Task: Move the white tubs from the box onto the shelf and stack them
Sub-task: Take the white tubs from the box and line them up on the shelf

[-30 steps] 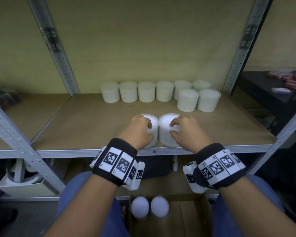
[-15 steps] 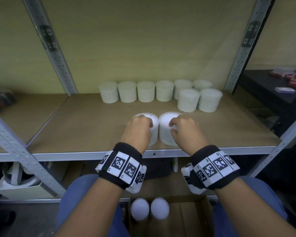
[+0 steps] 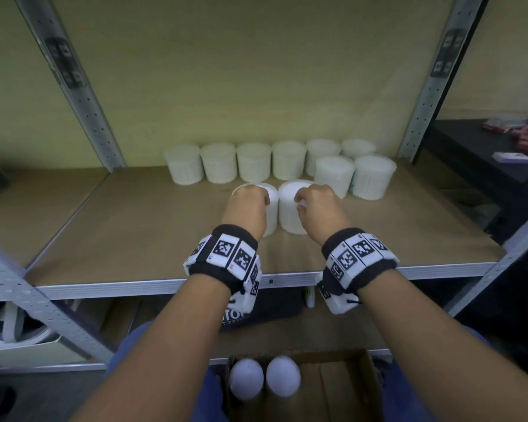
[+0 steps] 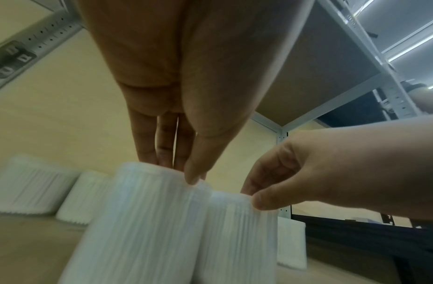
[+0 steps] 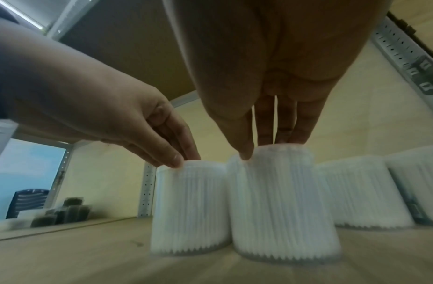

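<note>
Both tubs have been pushed deeper onto the shelf (image 3: pixel 141 226) since the earlier frame, away from its front edge and toward the back row of tubs (image 3: pixel 253 161). The left tub (image 3: pixel 270 214) is pinched at its top rim by the left hand (image 3: pixel 247 208), thumb in front and fingers behind; the right tub (image 3: pixel 290 214) is pinched the same way by the right hand (image 3: pixel 319 208). The two tubs stand upright on the shelf, side by side and touching. Two more tubs (image 3: pixel 264 382) are left in the cardboard box (image 3: pixel 342 388) below. For a good placing, both tubs should be kept upright and slid evenly, and the light rim pinch should not be loosened before each one is lined up with the others.
</note>
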